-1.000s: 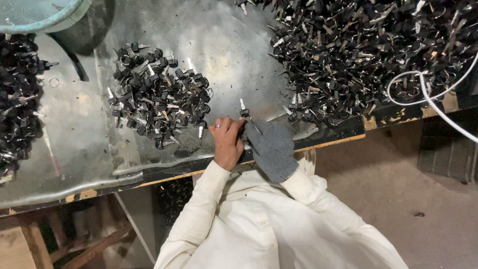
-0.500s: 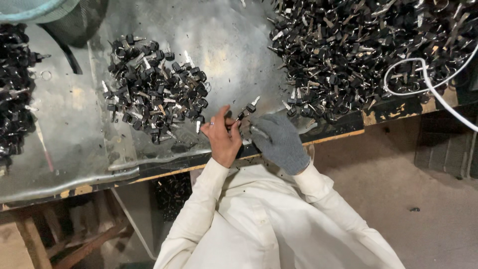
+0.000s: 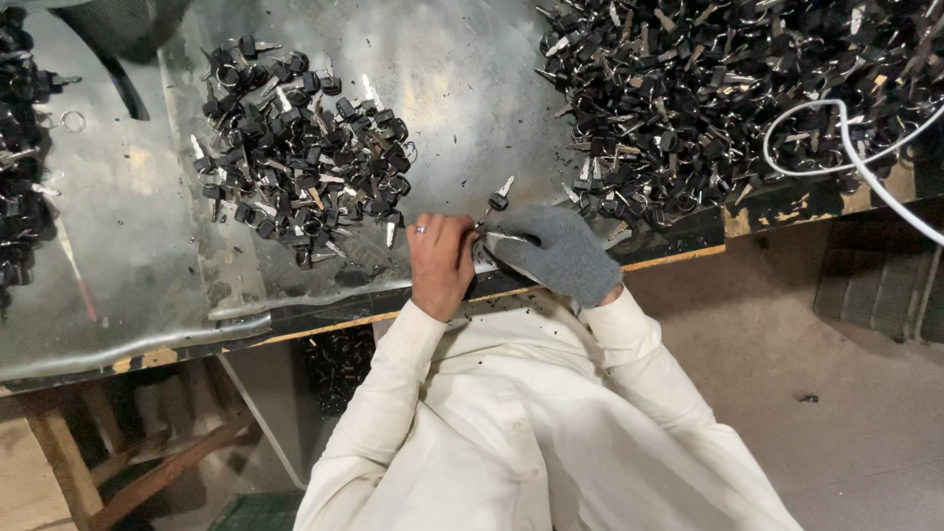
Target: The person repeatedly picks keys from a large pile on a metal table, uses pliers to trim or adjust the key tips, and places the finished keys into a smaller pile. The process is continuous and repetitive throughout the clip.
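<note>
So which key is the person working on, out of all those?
Start at the metal sheet between the two big key piles. At its near edge the bare left hand and gloved right hand meet; the key sticks up between them, alone, black head, silver blade.

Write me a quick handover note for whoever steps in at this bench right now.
Left hand: bare, ring on one finger, pinching at a black-headed key together with the right.
Right hand: grey glove, grip on the same key.
Middle pile of keys lies left of the hands; big pile to the right on the metal sheet.
Which pile is finished: cannot tell.
</note>
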